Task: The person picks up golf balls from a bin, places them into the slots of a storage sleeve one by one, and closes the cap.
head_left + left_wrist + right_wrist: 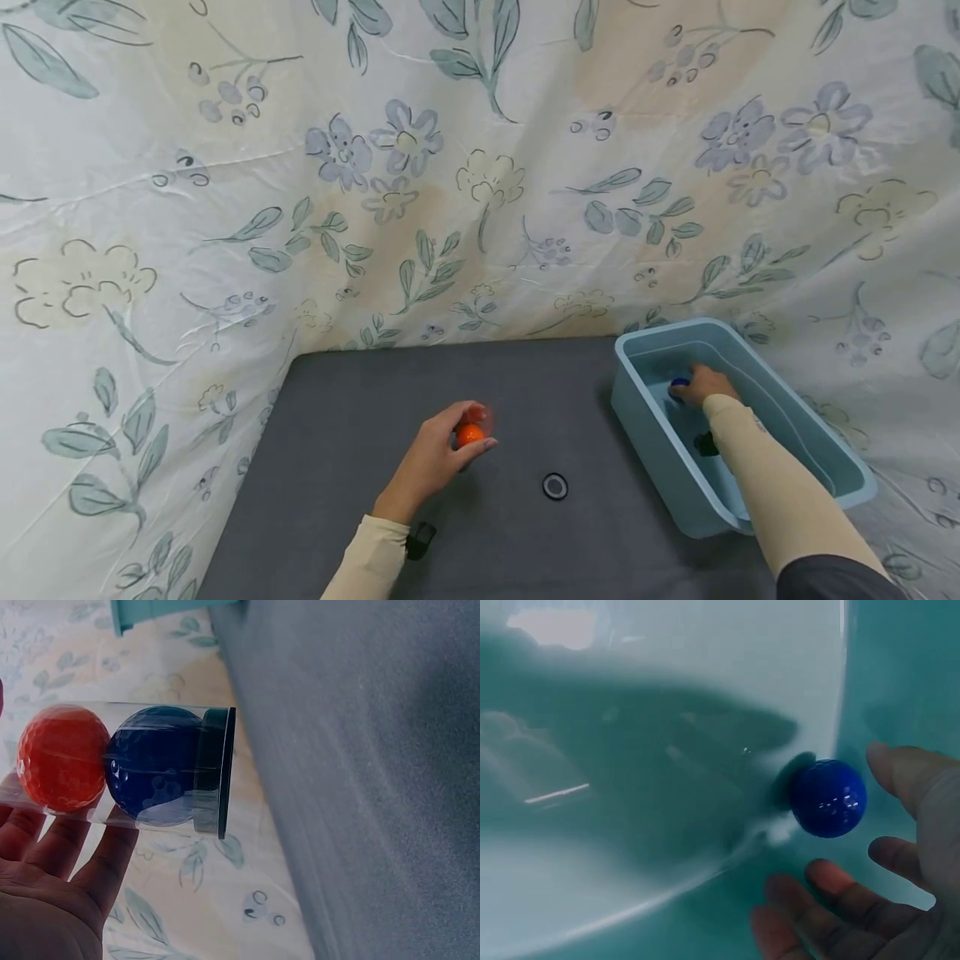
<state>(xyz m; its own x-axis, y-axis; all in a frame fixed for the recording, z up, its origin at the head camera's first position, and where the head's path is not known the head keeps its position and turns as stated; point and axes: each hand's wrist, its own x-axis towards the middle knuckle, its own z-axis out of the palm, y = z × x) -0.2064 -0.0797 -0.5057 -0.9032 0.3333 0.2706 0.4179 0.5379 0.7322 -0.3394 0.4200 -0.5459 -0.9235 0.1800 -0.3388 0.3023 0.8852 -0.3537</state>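
In my left hand [429, 458] I hold a clear tube [97, 816] over the grey table, thumb and fingers round it. Inside it an orange golf ball [64, 757] sits against a dark blue golf ball [154, 766]. A dark cap [226, 772] closes the end beside the blue ball. My right hand [708, 384] reaches down into the light blue bin [652, 433]. Its fingers [847, 896] are spread and loosely bent around another blue golf ball [829, 799], which lies on the bin's floor near the wall; a gap shows between fingertips and ball.
A round black-rimmed cap [555, 486] lies on the grey table [360, 417], right of my left hand. The bin stands along the table's right side. A flowered cloth [450, 208] hangs behind and at the sides.
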